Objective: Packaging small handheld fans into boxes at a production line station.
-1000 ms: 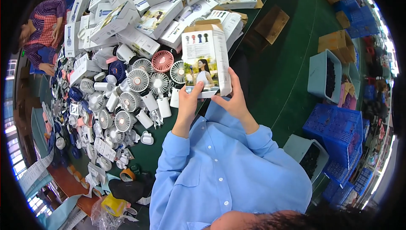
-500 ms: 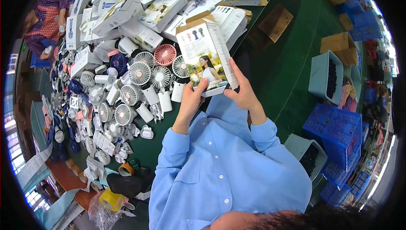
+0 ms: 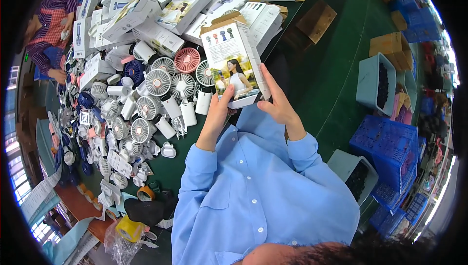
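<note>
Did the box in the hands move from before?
Cannot tell. The box sits a little higher in the picture, but the pink fan beside it rose just as much, so the head camera probably tilted. Both hands hold it.

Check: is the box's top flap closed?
No: the brown top flap of the printed box stands open while the left hand and right hand grip its lower end.
</note>
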{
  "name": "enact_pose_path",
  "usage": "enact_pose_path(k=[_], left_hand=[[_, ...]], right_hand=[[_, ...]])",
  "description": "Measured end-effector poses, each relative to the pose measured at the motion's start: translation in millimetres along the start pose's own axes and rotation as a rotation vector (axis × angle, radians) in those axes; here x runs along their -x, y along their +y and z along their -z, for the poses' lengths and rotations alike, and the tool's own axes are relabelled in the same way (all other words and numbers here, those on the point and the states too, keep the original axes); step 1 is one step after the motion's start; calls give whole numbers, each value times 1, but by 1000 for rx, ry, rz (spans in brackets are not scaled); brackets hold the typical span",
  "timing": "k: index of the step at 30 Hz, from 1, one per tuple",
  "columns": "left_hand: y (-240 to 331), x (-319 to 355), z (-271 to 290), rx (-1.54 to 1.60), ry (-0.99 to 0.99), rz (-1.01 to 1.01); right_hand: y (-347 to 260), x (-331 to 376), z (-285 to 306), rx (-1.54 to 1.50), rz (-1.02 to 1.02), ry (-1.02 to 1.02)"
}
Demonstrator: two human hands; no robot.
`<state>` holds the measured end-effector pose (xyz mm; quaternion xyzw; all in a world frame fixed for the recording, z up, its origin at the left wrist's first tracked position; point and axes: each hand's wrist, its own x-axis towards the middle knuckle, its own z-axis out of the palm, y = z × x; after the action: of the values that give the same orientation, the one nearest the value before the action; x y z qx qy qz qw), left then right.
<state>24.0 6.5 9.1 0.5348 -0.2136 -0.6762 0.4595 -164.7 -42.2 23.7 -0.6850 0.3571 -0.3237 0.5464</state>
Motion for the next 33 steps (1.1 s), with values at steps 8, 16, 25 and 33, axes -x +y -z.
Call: enact_pose_path(k=[8,16,25,33], left_hand=[[0,-4,1,49,-16,44],[0,2,1,134,-107,98],[-7,7,0,484,-281,-72],[-14,14,-19,240,-24,-291]], right_hand=[[5,0,-1,-25,-14,35],[8,0,-7,-179,-12,87],[14,-2,-10,-501,-60,296],[18,0,-17,-597,-45,314]])
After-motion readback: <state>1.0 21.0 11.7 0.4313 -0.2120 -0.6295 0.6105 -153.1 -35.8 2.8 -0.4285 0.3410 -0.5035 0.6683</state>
